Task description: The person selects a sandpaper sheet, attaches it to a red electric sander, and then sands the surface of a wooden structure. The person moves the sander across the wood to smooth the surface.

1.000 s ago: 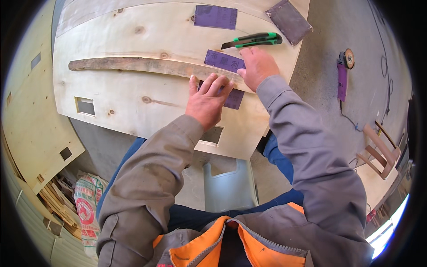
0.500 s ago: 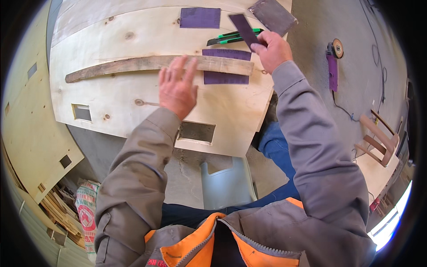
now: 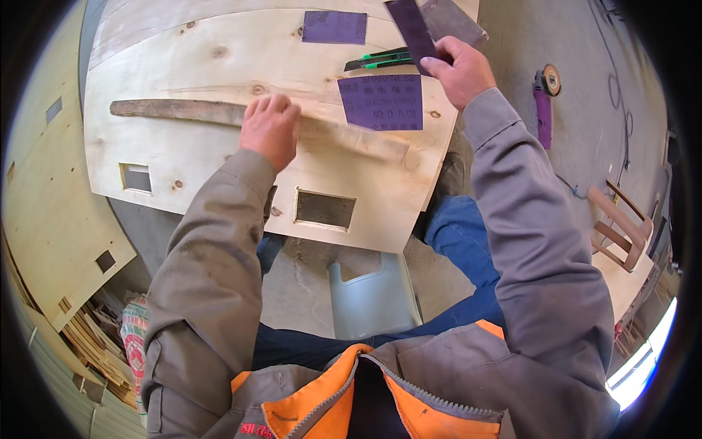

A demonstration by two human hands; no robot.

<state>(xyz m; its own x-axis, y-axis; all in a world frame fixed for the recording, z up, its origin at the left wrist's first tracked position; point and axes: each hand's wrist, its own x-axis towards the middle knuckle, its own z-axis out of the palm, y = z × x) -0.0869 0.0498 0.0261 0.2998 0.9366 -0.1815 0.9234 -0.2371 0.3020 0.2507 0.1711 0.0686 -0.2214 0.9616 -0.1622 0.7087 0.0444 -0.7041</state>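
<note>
While plywood bears sandpaper, concrete (grey) bears a grinder.

5 rows of dark print are borne by the larger purple sheet; red and green print is carried by the sack, red lettering by the jacket.

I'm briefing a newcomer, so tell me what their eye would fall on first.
Likely the purple sandpaper just below the green knife, vivid against the pale board. Next, the dark strip in the grip of the right hand, and the left hand closed over a wooden stick. At right, a purple grinder lies on the floor.
</note>
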